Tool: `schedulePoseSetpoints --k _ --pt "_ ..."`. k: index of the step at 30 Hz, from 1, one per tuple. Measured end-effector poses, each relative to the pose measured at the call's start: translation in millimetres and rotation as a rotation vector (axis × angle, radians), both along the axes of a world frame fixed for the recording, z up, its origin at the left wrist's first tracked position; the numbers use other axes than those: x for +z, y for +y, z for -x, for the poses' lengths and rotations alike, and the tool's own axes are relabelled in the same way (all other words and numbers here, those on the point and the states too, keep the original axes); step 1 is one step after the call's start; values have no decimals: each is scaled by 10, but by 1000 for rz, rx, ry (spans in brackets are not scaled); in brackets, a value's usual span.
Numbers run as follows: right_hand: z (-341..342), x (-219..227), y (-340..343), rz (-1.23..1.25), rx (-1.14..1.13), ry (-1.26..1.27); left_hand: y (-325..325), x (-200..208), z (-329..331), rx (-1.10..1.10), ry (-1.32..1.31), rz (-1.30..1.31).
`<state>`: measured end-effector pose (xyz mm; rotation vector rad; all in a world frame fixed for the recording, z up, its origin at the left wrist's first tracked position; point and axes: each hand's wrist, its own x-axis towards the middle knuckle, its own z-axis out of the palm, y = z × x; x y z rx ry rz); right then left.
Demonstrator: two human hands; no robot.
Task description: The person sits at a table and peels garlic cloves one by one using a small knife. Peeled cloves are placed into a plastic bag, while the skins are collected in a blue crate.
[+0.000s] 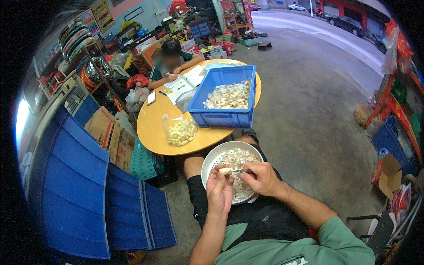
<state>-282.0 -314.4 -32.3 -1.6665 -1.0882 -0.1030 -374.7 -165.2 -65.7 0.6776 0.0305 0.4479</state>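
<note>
My left hand (219, 191) pinches a pale peeled garlic clove (225, 171) between thumb and fingers. In my right hand (262, 178) is a small knife, its metal blade (240, 170) touching or almost touching the clove. Both hands are over a white perforated colander (209, 164) on my lap, which holds unpeeled cloves and papery garlic skins (240, 155). On the round wooden table (152, 128) ahead, a blue plastic crate (223, 118) holds a heap of garlic cloves and skins (229, 95). A clear plastic bag of peeled cloves (181, 132) lies at the table's near left.
Across the table a person (171, 62) leans over an open book (179, 90), pen in hand. A phone (151, 98) lies at the table's left edge. Blue panels (75, 181) and cardboard boxes (104, 128) stand on my left; a red-framed shelf (388, 104) is on the right.
</note>
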Motion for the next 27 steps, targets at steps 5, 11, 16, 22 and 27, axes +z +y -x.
schedulePoseSetpoints --k 5,11,16,22,27 --pt "-81 -18 -66 81 -109 -88 -2 34 5 86 63 -137" --pt "-87 68 -89 150 -143 -109 -43 97 10 166 126 -271" --pt "6 145 -23 139 -64 -142 -83 109 -6 195 128 -384" --pt "4 105 7 151 -101 -230 -92 145 20 181 104 -431" --pt "-20 96 -8 127 -44 -217 -85 122 27 150 79 -389"
